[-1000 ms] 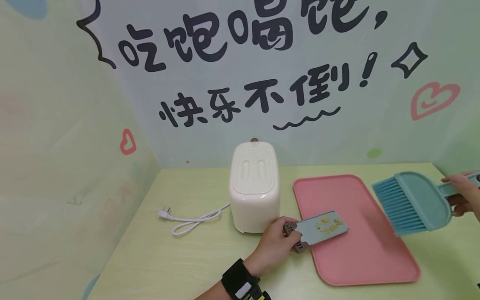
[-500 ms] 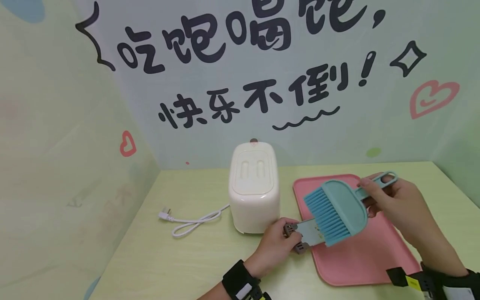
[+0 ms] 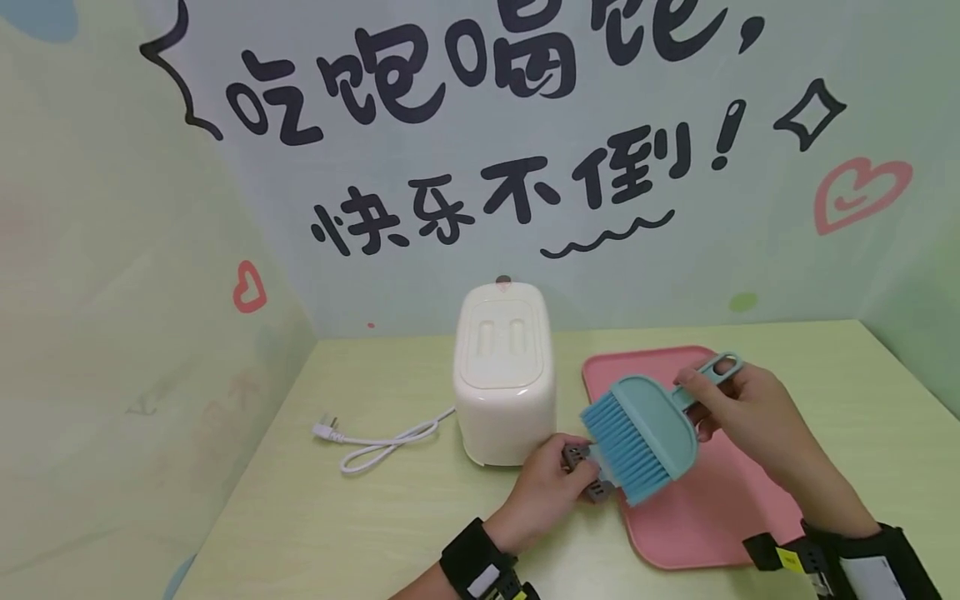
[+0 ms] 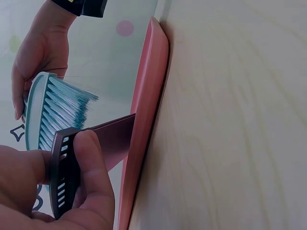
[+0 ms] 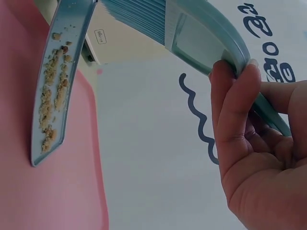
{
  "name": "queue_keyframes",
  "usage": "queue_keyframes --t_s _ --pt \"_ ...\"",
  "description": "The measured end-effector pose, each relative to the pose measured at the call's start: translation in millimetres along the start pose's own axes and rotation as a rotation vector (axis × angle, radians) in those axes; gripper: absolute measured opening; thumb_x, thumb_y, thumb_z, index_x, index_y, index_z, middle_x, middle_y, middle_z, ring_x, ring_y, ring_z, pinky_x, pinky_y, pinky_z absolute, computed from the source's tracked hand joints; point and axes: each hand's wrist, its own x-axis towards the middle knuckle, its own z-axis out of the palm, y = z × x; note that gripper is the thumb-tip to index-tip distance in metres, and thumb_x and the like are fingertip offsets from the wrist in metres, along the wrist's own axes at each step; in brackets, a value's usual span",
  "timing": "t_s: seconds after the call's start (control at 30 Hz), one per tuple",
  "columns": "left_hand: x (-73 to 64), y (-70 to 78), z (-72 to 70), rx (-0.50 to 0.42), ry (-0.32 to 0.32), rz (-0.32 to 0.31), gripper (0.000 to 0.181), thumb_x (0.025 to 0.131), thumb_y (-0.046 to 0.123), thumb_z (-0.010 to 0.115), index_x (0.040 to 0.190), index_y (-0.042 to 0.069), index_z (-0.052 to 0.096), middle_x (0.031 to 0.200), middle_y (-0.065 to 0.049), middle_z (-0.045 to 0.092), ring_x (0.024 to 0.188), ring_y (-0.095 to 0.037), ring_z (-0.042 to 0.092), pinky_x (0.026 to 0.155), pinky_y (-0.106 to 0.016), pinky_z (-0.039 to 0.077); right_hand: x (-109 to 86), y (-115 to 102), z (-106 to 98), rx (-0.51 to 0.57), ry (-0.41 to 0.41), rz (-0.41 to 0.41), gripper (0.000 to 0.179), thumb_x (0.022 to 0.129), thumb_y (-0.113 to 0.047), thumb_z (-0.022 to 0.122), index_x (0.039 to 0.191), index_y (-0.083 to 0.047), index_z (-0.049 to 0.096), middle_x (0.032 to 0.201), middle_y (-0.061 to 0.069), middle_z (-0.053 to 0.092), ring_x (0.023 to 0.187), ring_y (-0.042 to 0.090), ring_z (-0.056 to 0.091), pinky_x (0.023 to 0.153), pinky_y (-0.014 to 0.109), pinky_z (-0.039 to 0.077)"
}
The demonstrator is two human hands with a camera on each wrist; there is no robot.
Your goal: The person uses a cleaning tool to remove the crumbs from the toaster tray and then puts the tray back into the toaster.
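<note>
My left hand [image 3: 543,483] pinches the dark slotted end of a toaster crumb tray [image 4: 114,136] between thumb and fingers. The thin plate slants down, its far end at the pink tray [image 3: 705,533]. Brown crumbs [image 5: 47,105] lie along its surface in the right wrist view. My right hand [image 3: 750,425] grips the handle of a light-blue brush [image 3: 660,429]. In the head view the bristles cover most of the plate; the left wrist view has them over its slotted end, and contact is hard to tell.
A white toaster [image 3: 504,367] stands left of the pink tray, close beyond my left hand. Its white cord [image 3: 397,440] and plug lie on the table to its left. A printed wall [image 3: 420,283] rises behind the table.
My right hand has come in from the right edge with the brush and moved left over the crumb tray, towards its slotted end. The left hand keeps its place.
</note>
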Motion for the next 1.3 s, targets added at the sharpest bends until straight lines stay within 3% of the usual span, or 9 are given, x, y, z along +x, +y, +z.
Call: queue_keyframes --t_s 0.33,0.6,0.73,1.0,1.3 --pt "-0.1 1.2 0.2 -0.005 0.009 -0.003 0.034 0.101 0.007 0.062 0.132 -0.006 0.057 0.116 -0.012 0.069 0.101 -0.023 0.071 0.08 -0.032 0.063 3.2 7.2 3.4 -0.059 -0.02 0.024 0.042 0.109 -0.036 0.06 0.122 0.003 0.07 0.08 0.009 0.07 0.065 0.018 0.068 0.065 0.033 0.06" --pt "1.1 -0.9 0.5 0.004 0.012 -0.024 0.032 0.101 0.01 0.064 0.129 -0.005 0.058 0.113 -0.011 0.068 0.096 -0.017 0.069 0.078 -0.029 0.061 2.2 13.4 -8.4 -0.181 0.07 -0.011 0.04 0.109 -0.039 0.061 0.116 0.0 0.071 0.076 0.006 0.073 0.061 0.015 0.069 0.061 0.031 0.056" --pt "0.4 -0.9 1.7 0.0 0.013 0.0 0.032 0.101 0.009 0.064 0.129 -0.006 0.057 0.113 -0.011 0.069 0.096 -0.017 0.07 0.078 -0.029 0.062 -0.9 6.0 -10.4 -0.123 0.082 -0.03 0.037 0.109 -0.036 0.062 0.115 0.0 0.07 0.076 0.005 0.072 0.062 0.016 0.068 0.06 0.031 0.057" --pt "-1.0 0.4 0.3 -0.031 -0.017 0.027 0.031 0.105 0.011 0.063 0.13 -0.005 0.055 0.115 -0.011 0.07 0.1 -0.018 0.072 0.081 -0.031 0.063 -3.7 -6.0 2.7 -0.05 -0.017 -0.026 0.036 0.108 -0.034 0.063 0.117 0.0 0.07 0.076 0.008 0.07 0.064 0.02 0.068 0.063 0.032 0.058" --pt "0.6 -1.8 1.1 -0.013 -0.007 0.003 0.03 0.105 0.012 0.064 0.129 -0.003 0.056 0.113 -0.009 0.071 0.097 -0.015 0.071 0.078 -0.028 0.062 -3.0 1.9 -1.1 -0.224 0.015 -0.001 0.042 0.108 -0.04 0.061 0.116 -0.001 0.071 0.073 0.003 0.07 0.062 0.015 0.067 0.06 0.031 0.054"
